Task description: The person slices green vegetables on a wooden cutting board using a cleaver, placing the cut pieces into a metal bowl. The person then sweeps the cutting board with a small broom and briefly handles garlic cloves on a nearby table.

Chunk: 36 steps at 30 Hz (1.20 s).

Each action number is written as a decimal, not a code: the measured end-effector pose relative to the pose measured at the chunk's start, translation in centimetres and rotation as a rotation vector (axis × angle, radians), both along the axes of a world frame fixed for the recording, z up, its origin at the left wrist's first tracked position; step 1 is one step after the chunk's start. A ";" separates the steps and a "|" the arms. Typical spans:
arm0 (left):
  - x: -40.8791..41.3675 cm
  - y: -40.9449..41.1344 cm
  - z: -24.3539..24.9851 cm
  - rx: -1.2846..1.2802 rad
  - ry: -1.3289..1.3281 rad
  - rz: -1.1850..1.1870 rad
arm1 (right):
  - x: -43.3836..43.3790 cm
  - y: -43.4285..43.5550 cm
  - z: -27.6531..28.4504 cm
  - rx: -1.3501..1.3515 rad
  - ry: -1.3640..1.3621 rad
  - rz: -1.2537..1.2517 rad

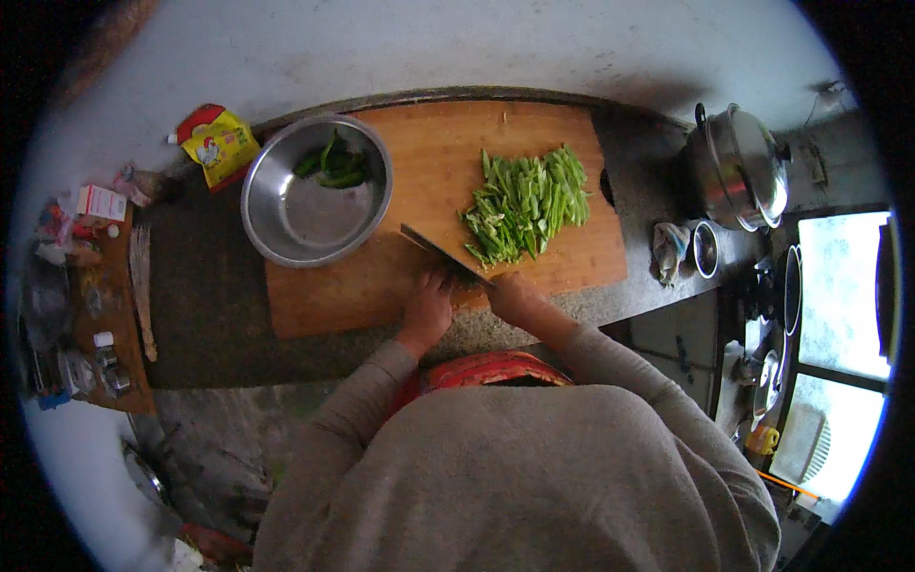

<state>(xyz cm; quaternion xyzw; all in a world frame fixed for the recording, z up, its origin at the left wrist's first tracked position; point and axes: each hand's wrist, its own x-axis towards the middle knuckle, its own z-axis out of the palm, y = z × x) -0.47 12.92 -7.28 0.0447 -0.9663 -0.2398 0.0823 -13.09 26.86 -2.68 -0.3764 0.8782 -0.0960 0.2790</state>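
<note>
My right hand [516, 297] grips a broad-bladed kitchen knife [444, 254], its blade slanting up and left over the near part of a wooden cutting board [422, 171]. Beside the blade, my left hand [429, 302] rests on the board with its fingers curled; something dark green shows by its fingertips, mostly hidden by the hand and knife. A heap of sliced green peppers [532, 200] lies on the right of the board. On the board's left edge stands a steel basin [264, 207] holding several whole green peppers [339, 168].
A yellow and red packet [220, 146] lies behind the basin. At the right stand a lidded steel pot [740, 168], a crumpled cloth [670, 252] and a small bowl [705, 249]. A wooden shelf [136, 379] with jars and packages is at the left.
</note>
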 end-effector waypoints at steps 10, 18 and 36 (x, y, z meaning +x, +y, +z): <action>-1.8 -0.4 -1.2 0.072 0.242 -0.054 | -2.0 0.4 3.7 -0.192 0.079 -0.185; 1.3 -1.0 1.7 -0.004 0.104 0.047 | -1.1 1.6 3.4 0.048 0.044 0.012; 0.2 -3.4 3.3 0.035 0.369 -0.075 | -2.8 0.3 1.8 0.073 0.122 0.197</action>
